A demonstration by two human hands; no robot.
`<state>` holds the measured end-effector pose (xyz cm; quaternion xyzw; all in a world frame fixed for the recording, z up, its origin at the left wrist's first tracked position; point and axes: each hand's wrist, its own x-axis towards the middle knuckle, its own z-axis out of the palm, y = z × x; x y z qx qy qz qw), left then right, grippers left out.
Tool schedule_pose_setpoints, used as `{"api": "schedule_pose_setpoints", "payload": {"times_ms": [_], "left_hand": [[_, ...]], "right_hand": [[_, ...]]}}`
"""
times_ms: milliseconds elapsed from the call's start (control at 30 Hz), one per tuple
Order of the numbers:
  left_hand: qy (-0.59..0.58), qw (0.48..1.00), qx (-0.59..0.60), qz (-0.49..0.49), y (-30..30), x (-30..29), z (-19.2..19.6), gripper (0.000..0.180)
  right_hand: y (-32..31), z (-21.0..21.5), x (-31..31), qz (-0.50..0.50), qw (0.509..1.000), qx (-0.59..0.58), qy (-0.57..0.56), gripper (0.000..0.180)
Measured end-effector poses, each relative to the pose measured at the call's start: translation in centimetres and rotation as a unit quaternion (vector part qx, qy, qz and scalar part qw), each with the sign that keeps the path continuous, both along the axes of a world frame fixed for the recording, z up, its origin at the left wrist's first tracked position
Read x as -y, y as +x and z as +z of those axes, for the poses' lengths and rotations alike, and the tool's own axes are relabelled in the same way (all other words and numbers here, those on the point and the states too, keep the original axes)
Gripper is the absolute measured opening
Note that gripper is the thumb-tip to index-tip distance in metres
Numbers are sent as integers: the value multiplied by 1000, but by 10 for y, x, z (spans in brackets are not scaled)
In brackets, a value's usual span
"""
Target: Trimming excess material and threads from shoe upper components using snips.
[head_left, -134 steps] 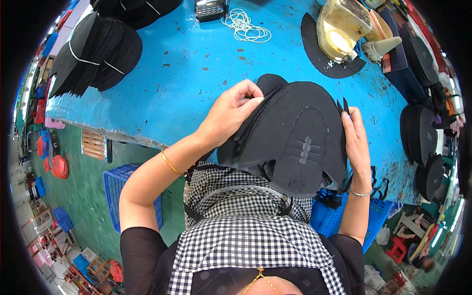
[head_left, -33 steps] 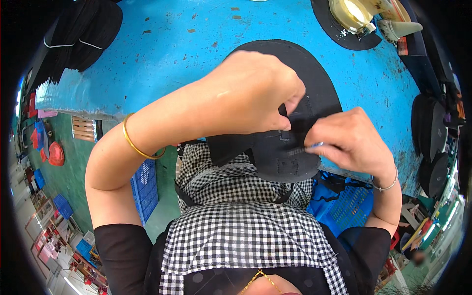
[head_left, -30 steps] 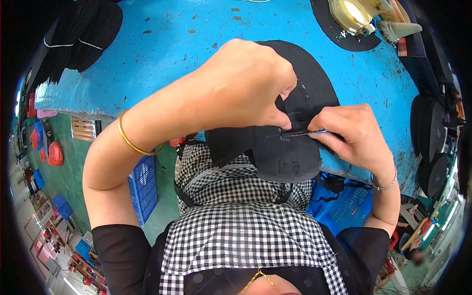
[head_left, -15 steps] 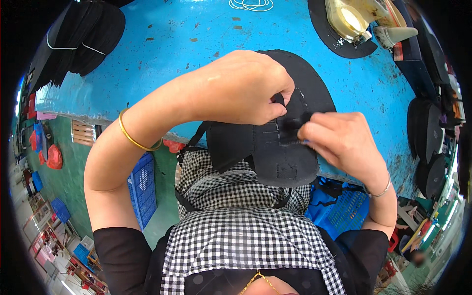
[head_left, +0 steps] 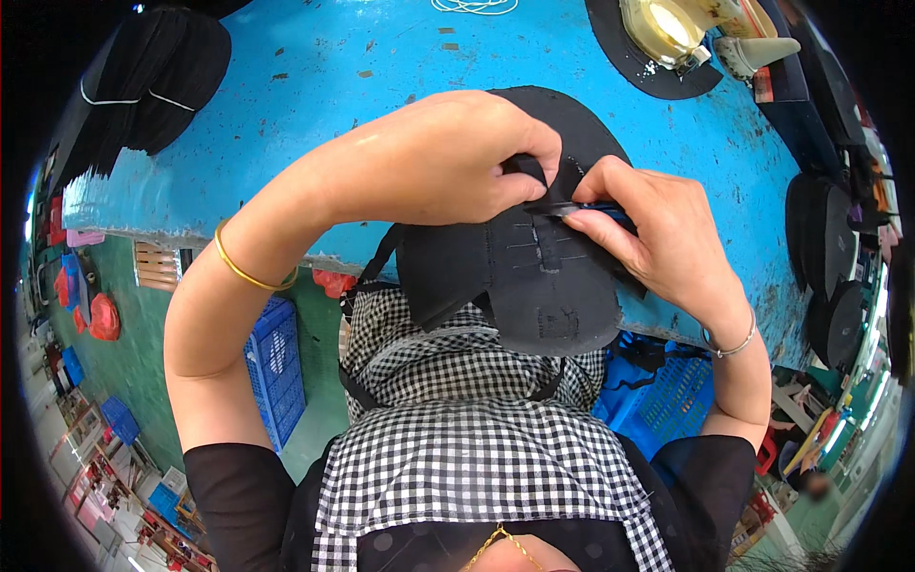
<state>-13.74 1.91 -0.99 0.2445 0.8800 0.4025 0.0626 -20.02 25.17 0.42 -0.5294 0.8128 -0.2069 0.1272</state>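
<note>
- The black shaped sheet (head_left: pixel 577 300) is laid partly on the blue table (head_left: pixel 343 86) and partly over its near edge, above the checked apron (head_left: pixel 467 458).
- By the left hand (head_left: pixel 481 157), bent across the sheet, 1 small black strip (head_left: pixel 525 170) is pinched between closed fingertips; whether it is joined to the sheet cannot be told.
- By the right hand (head_left: pixel 662 229), 1 slim metal tool (head_left: pixel 560 208) is gripped between thumb and fingers, its tip just beside the left fingertips; whether contact is made cannot be told.
- As done may be counted the pale stitch-like lines, which are already seen across the middle of the sheet.
- The work at the strip is judged as unfinished, since the strip is not yet released and the tool is held close.
- How much is left on this sheet cannot be told; at the upper left, 1 banded black bundle (head_left: pixel 143 71) is seen.
</note>
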Motion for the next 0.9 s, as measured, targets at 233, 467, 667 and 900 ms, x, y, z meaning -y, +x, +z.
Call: {"api": "schedule_pose_setpoints", "payload": {"times_ms": [233, 467, 667, 900], "left_hand": [[338, 899, 242, 136, 0, 20, 10, 10], [307, 913, 69, 260, -4, 43, 51, 13], [249, 941, 59, 223, 18, 68, 77, 14], [201, 963, 105, 145, 4, 46, 57, 6]], "right_hand": [[55, 12, 11, 63, 977, -203, -25, 29], [99, -4, 29, -9, 921, -361, 147, 38], [27, 21, -2, -253, 902, 279, -209, 20], [25, -43, -127, -386, 623, 476, -486, 34]]}}
